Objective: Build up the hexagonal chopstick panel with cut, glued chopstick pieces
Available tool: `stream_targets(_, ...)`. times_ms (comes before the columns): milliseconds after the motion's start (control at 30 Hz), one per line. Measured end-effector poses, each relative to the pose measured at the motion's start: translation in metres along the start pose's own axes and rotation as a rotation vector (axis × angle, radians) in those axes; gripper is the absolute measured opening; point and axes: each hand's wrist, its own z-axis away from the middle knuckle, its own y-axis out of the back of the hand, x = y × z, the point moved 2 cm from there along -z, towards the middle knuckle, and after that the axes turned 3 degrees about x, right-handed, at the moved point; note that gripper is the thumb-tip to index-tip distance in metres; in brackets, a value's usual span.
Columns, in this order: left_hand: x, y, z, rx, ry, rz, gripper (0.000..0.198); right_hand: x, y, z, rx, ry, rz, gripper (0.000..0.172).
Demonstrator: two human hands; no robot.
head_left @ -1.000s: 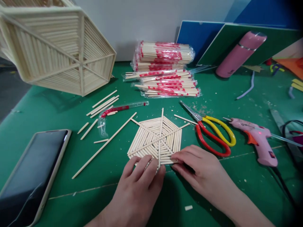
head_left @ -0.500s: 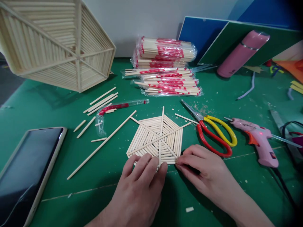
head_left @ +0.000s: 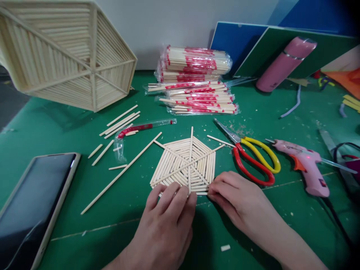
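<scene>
A small hexagonal panel of wooden sticks (head_left: 184, 159) lies flat on the green table, with concentric sticks between crossing spokes. My left hand (head_left: 165, 210) has its bent fingers and thumb pressed along the panel's near edge, hiding part of it. At the panel's lower right corner, my right hand (head_left: 239, 198) pinches the end of a stick (head_left: 201, 193) that lies along the near edge. Scissors (head_left: 253, 157) with red and yellow handles rest just beyond my right hand. One long stick (head_left: 120, 172) lies left of the panel.
A larger stick frame (head_left: 92, 56) stands at the back left. Bagged chopsticks (head_left: 197, 82) are piled at the back. A pink glue gun (head_left: 306, 161) and pink flask (head_left: 287, 65) are on the right. A phone (head_left: 36, 202), loose cut sticks (head_left: 120, 122) and a torn wrapper (head_left: 146, 127) lie left.
The whole view has shifted very slightly. Both hands stay at the panel's near edge, and the right fingertips are pressed a little closer at the corner.
</scene>
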Motion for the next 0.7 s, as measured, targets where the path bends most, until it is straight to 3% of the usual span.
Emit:
stream_targets(133,-0.001,0.0,-0.001,0.003,0.02,0.035,0.025,0.0,0.003,0.0,-0.058,-0.023,-0.006,0.02)
stream_targets(367,0.005,0.0,-0.003,0.189,0.082,0.071,0.011,-0.008,0.011,0.008,-0.162,-0.008,-0.152,0.015)
stream_targets(433,0.006,0.0,-0.003,0.165,0.08,0.141,0.013,-0.008,0.014,0.012,-0.137,0.004,-0.205,0.013)
stream_targets(533,0.005,0.0,-0.001,0.084,0.026,0.237,0.011,0.01,0.028,0.023,0.119,-0.093,-0.187,0.013)
stream_targets(667,0.004,-0.004,0.004,0.084,0.006,0.246,0.014,0.068,0.056,0.057,0.67,-0.515,0.127,0.021)
stream_targets(700,0.004,-0.005,0.006,0.076,-0.011,0.229,0.016,0.085,0.062,0.067,0.709,-0.586,0.212,0.026)
